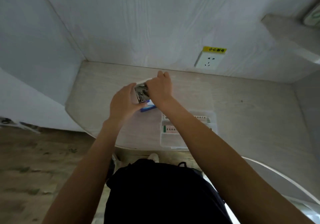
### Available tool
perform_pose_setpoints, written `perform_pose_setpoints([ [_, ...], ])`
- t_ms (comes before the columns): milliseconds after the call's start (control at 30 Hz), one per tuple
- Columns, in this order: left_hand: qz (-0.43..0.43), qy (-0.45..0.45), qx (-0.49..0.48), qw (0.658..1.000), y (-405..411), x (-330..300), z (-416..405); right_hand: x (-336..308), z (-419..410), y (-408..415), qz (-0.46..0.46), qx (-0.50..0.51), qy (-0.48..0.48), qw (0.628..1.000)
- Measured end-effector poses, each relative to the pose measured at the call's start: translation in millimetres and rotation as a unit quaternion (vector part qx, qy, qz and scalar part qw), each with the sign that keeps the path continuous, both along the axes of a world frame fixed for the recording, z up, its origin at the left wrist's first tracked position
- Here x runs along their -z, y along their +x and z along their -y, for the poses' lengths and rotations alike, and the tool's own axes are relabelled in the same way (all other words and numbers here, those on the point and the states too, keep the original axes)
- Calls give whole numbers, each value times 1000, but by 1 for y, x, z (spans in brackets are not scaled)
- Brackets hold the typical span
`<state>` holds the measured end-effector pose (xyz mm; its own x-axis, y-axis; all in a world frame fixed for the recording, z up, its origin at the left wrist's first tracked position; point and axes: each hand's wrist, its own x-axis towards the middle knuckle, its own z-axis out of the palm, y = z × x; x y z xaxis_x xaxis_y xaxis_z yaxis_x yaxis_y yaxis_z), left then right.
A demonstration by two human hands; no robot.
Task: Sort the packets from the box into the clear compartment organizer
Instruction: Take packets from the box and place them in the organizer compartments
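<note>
A small white box (141, 92) with silvery packets showing in its open top is held above the table. My left hand (123, 101) grips its left side. My right hand (160, 87) reaches into the top from the right, fingers curled over the packets, though whether it pinches one is hidden. A blue and white box (148, 107) lies just below them on the table. The clear compartment organizer (171, 137) sits at the near table edge, with white packets bearing red and green print (170, 129) in its right compartments. My right forearm crosses over it.
A light wood-grain table (251, 102) runs into a white wall corner. A wall socket (208, 60) with a yellow warning label is at the back right. A shelf (285, 31) juts out at the upper right. Brown floor lies to the left.
</note>
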<state>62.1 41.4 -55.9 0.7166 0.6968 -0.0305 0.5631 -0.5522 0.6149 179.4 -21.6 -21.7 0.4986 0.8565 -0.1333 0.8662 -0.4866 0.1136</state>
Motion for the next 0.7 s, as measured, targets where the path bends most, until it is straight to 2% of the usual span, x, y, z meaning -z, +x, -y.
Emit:
perform_pose_setpoints([
  [167,3,-9,-5,1000,0,3,0,1,6,1,-51,-30,91,994],
  [267,16,-12,-15,1000,-1,6,1,-1,24,4,-132,11,197,971],
  [333,14,-11,-14,1000,0,6,1,-1,33,7,-163,39,231,958],
  [533,18,-12,-12,1000,-2,3,3,3,40,7,-241,35,222,944],
  [600,19,-13,-11,1000,-3,3,3,2,37,6,-227,40,193,954],
  [700,14,-18,-12,1000,-3,4,3,-1,25,4,-158,47,126,978],
])
